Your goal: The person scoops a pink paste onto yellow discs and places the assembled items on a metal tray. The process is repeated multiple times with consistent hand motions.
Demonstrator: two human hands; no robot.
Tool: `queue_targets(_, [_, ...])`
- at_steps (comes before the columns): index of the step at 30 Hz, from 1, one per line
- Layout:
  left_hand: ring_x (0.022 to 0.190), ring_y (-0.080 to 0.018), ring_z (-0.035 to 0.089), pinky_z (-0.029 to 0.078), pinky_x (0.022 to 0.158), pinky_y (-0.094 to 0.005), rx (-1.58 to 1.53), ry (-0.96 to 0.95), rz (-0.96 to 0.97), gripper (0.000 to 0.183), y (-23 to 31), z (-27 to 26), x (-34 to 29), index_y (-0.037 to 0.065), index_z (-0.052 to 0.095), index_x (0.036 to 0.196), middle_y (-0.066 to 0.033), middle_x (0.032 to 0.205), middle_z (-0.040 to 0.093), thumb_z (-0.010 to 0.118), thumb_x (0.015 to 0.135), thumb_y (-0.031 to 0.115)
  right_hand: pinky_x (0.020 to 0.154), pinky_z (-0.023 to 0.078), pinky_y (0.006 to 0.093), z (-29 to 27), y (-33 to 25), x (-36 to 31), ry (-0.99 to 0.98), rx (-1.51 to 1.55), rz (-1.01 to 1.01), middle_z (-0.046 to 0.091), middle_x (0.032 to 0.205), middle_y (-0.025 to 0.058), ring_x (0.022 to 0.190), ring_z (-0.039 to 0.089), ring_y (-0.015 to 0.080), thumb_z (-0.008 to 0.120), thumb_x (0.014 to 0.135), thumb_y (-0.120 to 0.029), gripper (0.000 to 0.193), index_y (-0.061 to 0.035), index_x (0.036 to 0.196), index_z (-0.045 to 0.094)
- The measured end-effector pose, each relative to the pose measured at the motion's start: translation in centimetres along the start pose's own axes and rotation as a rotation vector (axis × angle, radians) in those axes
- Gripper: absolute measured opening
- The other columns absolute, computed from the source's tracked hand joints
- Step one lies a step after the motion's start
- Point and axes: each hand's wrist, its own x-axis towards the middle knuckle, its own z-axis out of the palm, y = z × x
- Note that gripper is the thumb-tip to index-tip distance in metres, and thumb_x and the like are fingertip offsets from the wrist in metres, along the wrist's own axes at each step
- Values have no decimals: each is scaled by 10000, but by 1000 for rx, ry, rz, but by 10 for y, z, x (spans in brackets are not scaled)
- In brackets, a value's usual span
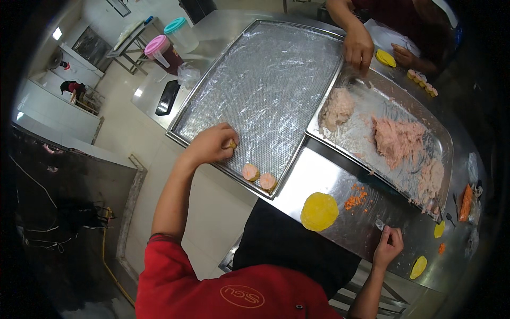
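Observation:
My left hand (212, 144) is closed around a yellow-wrapped dumpling (232, 144), mostly hidden by the fingers, at the near left edge of the plastic-lined perforated tray (255, 80). Two open-topped dumplings (251, 171) with pink filling stand in the tray's near corner. My right hand (390, 245) is closed on a small spreader (380, 225) with a greyish blade; its handle is hidden. Left of it lies a stack of round yellow wrappers (319, 211), beside a heap of diced orange bits (356, 199). Beyond sits a deep metal pan (445, 154) with pink minced meat (398, 139).
Across the table, another person's hand (359, 50) is at the pan's far corner, near wrappers (385, 58) and a row of dumplings (423, 84). A black phone (168, 98) and lidded jugs (163, 54) stand left of the tray. More wrappers (418, 267) lie at right.

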Motion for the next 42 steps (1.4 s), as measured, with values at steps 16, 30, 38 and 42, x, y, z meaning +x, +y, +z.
queue_targets(16, [967, -324, 678, 560, 830, -431, 89, 131, -132, 320, 22, 22, -14, 95, 677, 1112, -105, 1095, 638, 711, 804, 176, 634, 404, 330, 0, 4, -2, 1, 28, 4, 583, 745, 90, 695, 512, 191, 695, 946, -43, 177, 49, 807, 634])
queue_targets(30, [1016, -337, 630, 549, 885, -405, -160, -33, 39, 392, 44, 15, -39, 38, 660, 1155, -151, 1078, 603, 671, 764, 70, 603, 329, 308, 2, 2, 1, 7, 13, 3, 484, 722, 50, 686, 423, 130, 666, 997, -60, 250, 62, 800, 571])
queue_targets(38, [1048, -333, 637, 505, 940, -451, 13, -22, -25, 478, 58, 17, -49, 57, 647, 1226, -135, 1102, 625, 681, 755, 134, 597, 335, 319, 2, 5, 1, 28, 5, -20, 508, 719, 59, 675, 438, 138, 681, 988, -75, 245, 62, 802, 599])
queue_targets(42, [1067, -317, 637, 470, 966, -464, 139, -7, -52, 525, 60, 19, -53, 89, 640, 1250, -112, 1113, 639, 697, 733, 157, 591, 345, 319, 1, 8, -1, 30, 11, 7, 533, 726, 61, 661, 460, 142, 688, 979, -79, 226, 57, 811, 623])
